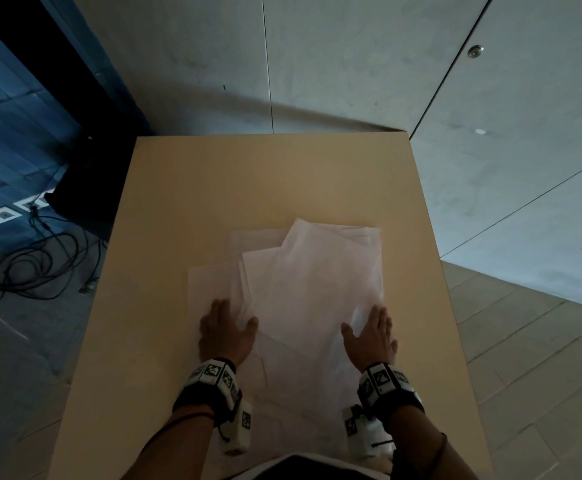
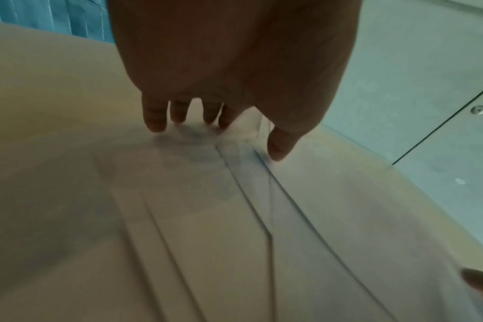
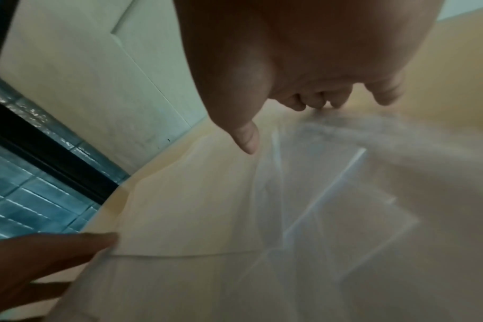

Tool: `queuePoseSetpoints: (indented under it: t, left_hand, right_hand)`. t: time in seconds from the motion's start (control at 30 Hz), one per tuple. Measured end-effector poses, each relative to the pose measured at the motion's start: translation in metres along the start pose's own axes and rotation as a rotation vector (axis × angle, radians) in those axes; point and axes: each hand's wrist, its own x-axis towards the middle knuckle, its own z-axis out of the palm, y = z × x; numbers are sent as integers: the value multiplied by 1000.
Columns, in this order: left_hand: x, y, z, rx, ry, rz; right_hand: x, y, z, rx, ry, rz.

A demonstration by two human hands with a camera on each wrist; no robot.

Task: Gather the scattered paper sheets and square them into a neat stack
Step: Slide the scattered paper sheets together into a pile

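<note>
Several white paper sheets (image 1: 310,282) lie overlapped and askew in a loose fan on the tan table (image 1: 248,174). My left hand (image 1: 229,329) rests flat on the fan's left side, fingers straight, thumb on an upper sheet. My right hand (image 1: 372,334) lies flat on the right side, where a sheet edge curls up by its fingers. In the left wrist view the fingertips (image 2: 155,124) touch the staggered sheets (image 2: 201,217). The right wrist view shows the thumb (image 3: 245,139) over the sheets (image 3: 196,196), blurred on the right, and my left hand (image 3: 41,261) at the lower left.
The table's far half is bare wood, its far edge (image 1: 268,136) close to a grey wall. A black box (image 1: 81,188) and loose cables (image 1: 30,261) lie on the floor to the left. Tiled floor (image 1: 524,341) runs along the right side.
</note>
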Motion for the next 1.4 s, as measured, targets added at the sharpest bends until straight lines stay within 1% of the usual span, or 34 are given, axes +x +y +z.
queuePoseSetpoints:
  t: [0.03,0.07,0.13,0.27,0.33,0.43,0.47,0.53,0.57,0.63,0.73,0.83,1.0,1.2,1.27,1.3,1.37,1.4]
  left_hand:
    - [-1,-5,-2,17,32,-31]
    - [-3,-10,-3,36,24,-66]
    - [-8,-17,2,43,-42,-93]
    - [-20,-8,20,44,-138,-46]
    - [-24,-3,25,67,-157,-20]
    - [-23,-8,22,27,-112,43]
    - [-23,-13,18,25,-72,45]
    - [-22,-24,10,76,-5,-2]
    - [-21,-30,7,98,-6,-28]
    - [-17,-38,5,131,-68,-35]
    - [-15,-39,10,194,-130,33]
    - [-19,-34,16,231,-113,99]
    - [-12,-28,15,224,-119,177]
    - [-10,-11,16,187,-148,212]
    - [-7,-10,13,163,-115,229]
    - [-4,-12,9,153,-74,223]
    - [3,-16,0,170,1,169]
    - [8,-18,-3,188,7,139]
  right_hand:
    - [-1,5,-1,1,8,8]
    - [-3,10,-1,-18,7,11]
    - [-7,18,4,-83,-2,-7]
    - [-16,19,13,-120,-22,-29]
    - [-19,16,14,-110,-38,-37]
    - [-20,18,9,-74,-42,-59]
    - [-20,21,6,-54,-32,-62]
    - [-17,27,-1,-37,1,-51]
    - [-15,30,-3,-45,6,-41]
    - [-13,35,-4,-92,-8,-37]
    - [-15,37,4,-169,-20,-65]
    - [-20,32,9,-173,-24,-92]
    - [-18,26,-4,-120,-1,-91]
    - [-15,9,-10,-4,-11,-80]
    - [-10,8,-18,53,25,-59]
    - [-6,8,-22,54,50,-52]
    - [2,10,-27,4,74,-44]
    - [6,11,-27,-31,64,-39]
